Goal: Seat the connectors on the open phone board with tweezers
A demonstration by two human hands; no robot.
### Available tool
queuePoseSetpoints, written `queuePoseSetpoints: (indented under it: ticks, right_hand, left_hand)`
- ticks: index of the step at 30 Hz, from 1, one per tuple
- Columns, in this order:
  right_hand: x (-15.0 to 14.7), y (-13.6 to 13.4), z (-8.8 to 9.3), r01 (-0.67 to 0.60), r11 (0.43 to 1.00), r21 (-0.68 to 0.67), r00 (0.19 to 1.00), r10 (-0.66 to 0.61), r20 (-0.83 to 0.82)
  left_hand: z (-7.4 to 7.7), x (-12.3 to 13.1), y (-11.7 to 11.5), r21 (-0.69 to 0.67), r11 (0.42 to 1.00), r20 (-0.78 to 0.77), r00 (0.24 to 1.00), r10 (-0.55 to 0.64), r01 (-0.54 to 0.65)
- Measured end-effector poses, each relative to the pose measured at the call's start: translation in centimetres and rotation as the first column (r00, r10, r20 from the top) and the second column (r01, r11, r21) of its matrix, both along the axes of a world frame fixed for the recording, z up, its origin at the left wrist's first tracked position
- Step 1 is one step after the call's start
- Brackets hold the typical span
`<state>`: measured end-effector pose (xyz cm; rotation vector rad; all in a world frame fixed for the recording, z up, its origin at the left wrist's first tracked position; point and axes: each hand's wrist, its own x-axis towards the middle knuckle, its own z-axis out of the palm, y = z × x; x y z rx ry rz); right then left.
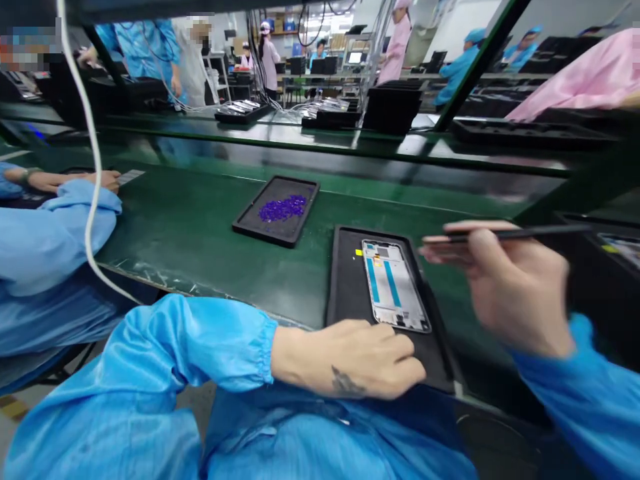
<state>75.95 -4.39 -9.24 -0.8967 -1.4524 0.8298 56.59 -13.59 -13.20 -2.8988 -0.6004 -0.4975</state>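
A silver phone frame with blue strips (397,287) lies in a black tray (345,283) before me. My left hand (367,360) rests over the near part of that tray, just below the frame; its fingers are curled and bent down, and whatever they may hold is hidden. To the right of the tray my right hand (515,287) is raised, slightly blurred, its fingers closed around a thin dark pen-like tool (530,232). A yellow tab (359,253) sticks out at the frame's upper left edge.
A smaller black tray (250,223) holds many small purple pieces (283,208). Another person's hands (75,180) work at the far left. A white cable (90,147) hangs in front. Behind stands a green-edged shelf (280,137) with trays. More parts sit in a right-hand tray (580,267).
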Motion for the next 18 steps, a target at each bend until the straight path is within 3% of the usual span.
queuePoseSetpoints:
  ticks: [3, 5, 8, 11, 18]
  right_hand:
    - [-0.2, 4.2, -1.6, 0.019, 0.999, -0.037, 0.999, -0.018, 0.030]
    - [0.2, 4.9, -3.0, 0.035, 0.998, -0.049, 0.997, -0.031, 0.064]
    - [1.0, 3.9, -4.2, 0.024, 0.996, -0.084, 0.991, -0.013, 0.133]
    - [1.4, 2.7, -4.2, 0.003, 0.996, -0.094, 0.976, 0.018, 0.216]
    - [1.4, 1.8, -3.9, 0.031, 0.999, -0.033, 0.953, -0.019, 0.301]
  left_hand:
    - [0.9, 1.4, 0.3, -0.045, 0.996, 0.019, 0.996, -0.082, 0.082]
    - [1.1, 1.6, 1.4, -0.025, 0.989, 0.032, 0.989, -0.146, 0.146]
    - [0.8, 1.1, 3.5, -0.002, 0.996, 0.073, 0.993, -0.088, 0.088]
    - [0.5, 0.5, 4.4, -0.113, 0.994, 0.034, 0.999, -0.003, 0.007]
    - [0.9, -0.5, 3.7, -0.236, 0.964, -0.065, 0.988, -0.139, 0.120]
